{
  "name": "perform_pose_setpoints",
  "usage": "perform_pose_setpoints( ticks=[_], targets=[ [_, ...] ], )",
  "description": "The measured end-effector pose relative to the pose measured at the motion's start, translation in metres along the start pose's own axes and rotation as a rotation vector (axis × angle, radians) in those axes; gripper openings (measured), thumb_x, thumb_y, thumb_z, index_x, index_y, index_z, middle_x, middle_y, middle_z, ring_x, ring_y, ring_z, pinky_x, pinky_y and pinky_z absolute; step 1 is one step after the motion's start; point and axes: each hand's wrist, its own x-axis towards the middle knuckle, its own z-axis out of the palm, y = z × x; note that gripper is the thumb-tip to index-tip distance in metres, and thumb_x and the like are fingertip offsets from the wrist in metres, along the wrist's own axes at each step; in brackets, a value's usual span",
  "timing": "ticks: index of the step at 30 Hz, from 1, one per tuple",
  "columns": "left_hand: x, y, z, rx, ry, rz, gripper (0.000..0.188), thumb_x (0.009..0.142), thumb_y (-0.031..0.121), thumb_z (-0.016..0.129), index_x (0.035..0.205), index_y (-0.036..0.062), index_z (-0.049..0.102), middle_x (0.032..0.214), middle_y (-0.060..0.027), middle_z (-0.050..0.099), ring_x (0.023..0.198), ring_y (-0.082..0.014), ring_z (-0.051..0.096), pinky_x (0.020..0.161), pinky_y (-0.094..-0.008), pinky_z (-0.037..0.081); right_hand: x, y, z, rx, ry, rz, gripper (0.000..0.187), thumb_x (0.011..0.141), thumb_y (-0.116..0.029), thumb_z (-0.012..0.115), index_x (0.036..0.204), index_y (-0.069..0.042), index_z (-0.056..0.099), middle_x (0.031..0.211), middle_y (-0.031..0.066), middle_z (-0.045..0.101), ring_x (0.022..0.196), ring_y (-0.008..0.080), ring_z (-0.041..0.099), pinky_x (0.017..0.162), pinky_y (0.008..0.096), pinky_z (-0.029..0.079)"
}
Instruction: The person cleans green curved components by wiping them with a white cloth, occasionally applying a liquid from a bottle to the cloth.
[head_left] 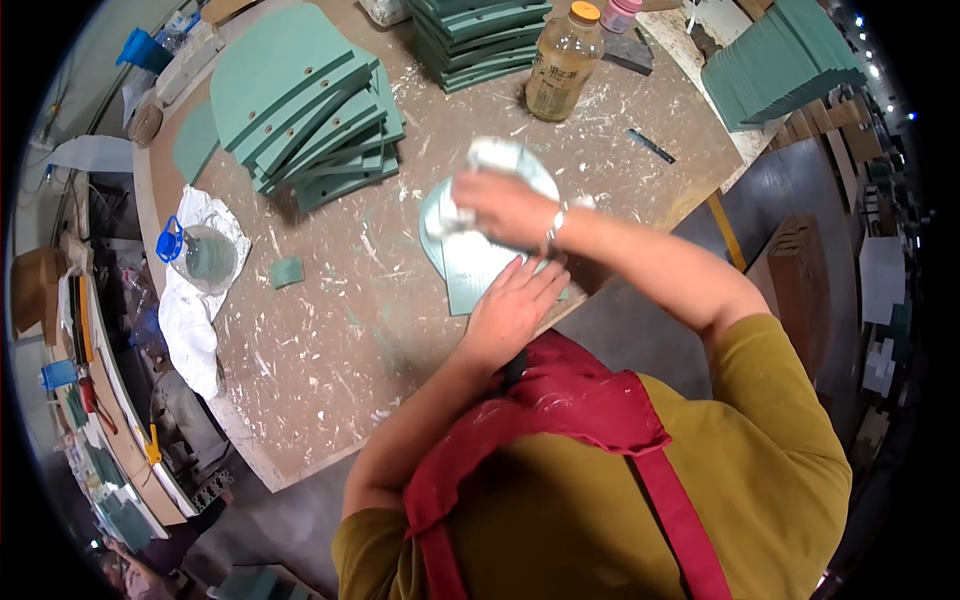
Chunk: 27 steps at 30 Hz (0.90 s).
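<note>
A pale green panel [462, 278] with a rounded far end lies near the table's front edge, its surface shiny. My right hand [508, 208], smeared by motion, is closed on a white cloth [494, 153] and presses it against the panel's far part. Part of the cloth shows on either side of the knuckles. My left hand [510, 312] lies with fingers stretched out on the near right part of the panel. Both hands and the cloth hide much of the panel's right side.
Green curved boards are piled at the far left [290, 100], far middle [480, 45] and far right [780, 65]. An orange-capped bottle [562, 75] stands beyond my hands. Leftward, a blue-capped clear container [208, 258] rests on white cloth [190, 330], near a small green block [287, 272].
</note>
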Motion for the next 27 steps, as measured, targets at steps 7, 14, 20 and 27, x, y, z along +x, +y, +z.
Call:
perform_pose_setpoints(
  ticks=[7, 14, 20, 27],
  targets=[
    [-0.013, -0.009, 0.023, -0.136, 0.055, -0.102, 0.036, 0.09, 0.017, 0.057, 0.125, 0.0089, 0.057, 0.122, -0.0133, 0.056, 0.116, -0.0319, 0.052, 0.1, -0.0435, 0.04, -0.014, -0.043, 0.01, -0.045, -0.267, -0.214, 0.01, 0.079, -0.007, 0.056, 0.088, -0.006, 0.056, 0.097, 0.0119, 0.053, 0.084, 0.0332, 0.058, 0.071, 0.0409, 0.048],
    [-0.013, -0.009, 0.057, -0.339, 0.109, -0.273, 0.037, 0.09, 0.016, 0.054, 0.126, 0.0071, 0.054, 0.122, -0.0161, 0.054, 0.115, -0.0312, 0.052, 0.099, -0.0428, 0.04, -0.013, -0.065, 0.016, -0.132, -0.271, -0.209, 0.009, 0.077, -0.008, 0.056, 0.086, -0.005, 0.056, 0.098, 0.0116, 0.052, 0.085, 0.0327, 0.06, 0.072, 0.0423, 0.05],
    [0.003, -0.006, 0.014, -0.054, 0.129, -0.133, 0.031, 0.086, 0.015, 0.059, 0.117, 0.0102, 0.062, 0.117, -0.0146, 0.06, 0.11, -0.0343, 0.055, 0.092, -0.0412, 0.046, 0.011, -0.016, -0.007, -0.18, -0.088, 0.241, 0.017, 0.08, -0.013, 0.064, 0.094, -0.006, 0.058, 0.099, 0.0155, 0.057, 0.091, 0.0345, 0.06, 0.08, 0.0426, 0.048],
    [0.041, -0.095, -0.057, 0.038, 0.317, -0.292, 0.03, 0.094, 0.019, 0.049, 0.12, 0.0077, 0.059, 0.123, -0.0149, 0.059, 0.116, -0.0315, 0.054, 0.097, -0.0404, 0.043, -0.066, -0.032, -0.087, 0.052, 0.177, 0.439, 0.022, 0.083, -0.014, 0.066, 0.096, 0.0, 0.054, 0.096, 0.0159, 0.057, 0.088, 0.0325, 0.057, 0.08, 0.039, 0.046]
  ],
)
